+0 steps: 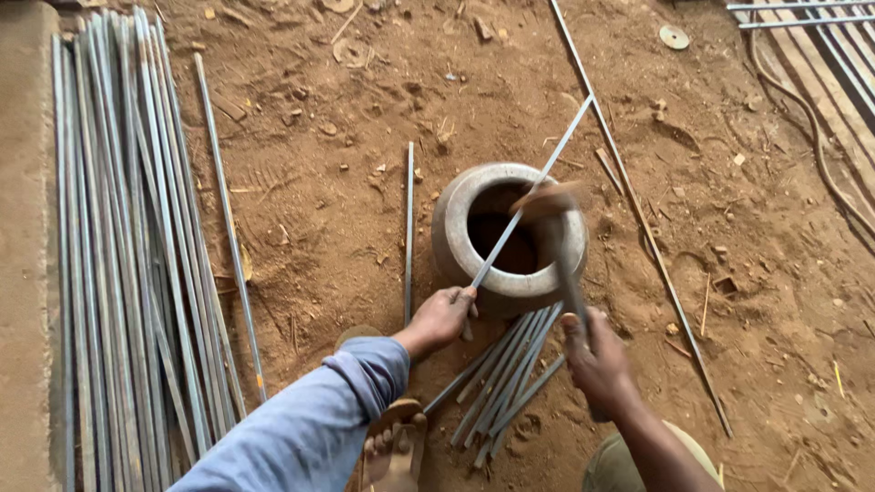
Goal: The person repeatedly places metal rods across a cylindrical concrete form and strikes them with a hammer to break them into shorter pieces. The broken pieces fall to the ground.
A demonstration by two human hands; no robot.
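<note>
My left hand (444, 315) grips a thin metal rod (538, 178) that lies slanted across the rim of a heavy round metal pot (456, 228) set in the dirt. My right hand (592, 351) is closed on the handle of a hammer (551, 202), whose blurred head hovers over the rod at the pot's rim. Several short cut rods (510, 369) lie on the ground between my hands. My sandalled foot (394, 437) rests below them.
A large bundle of long grey rods (128, 255) lies along the left beside a concrete edge (23, 228). One single rod (409, 228) lies left of the pot, another long one (638, 210) runs diagonally on the right. More metal bars (820, 36) and a hose are at top right.
</note>
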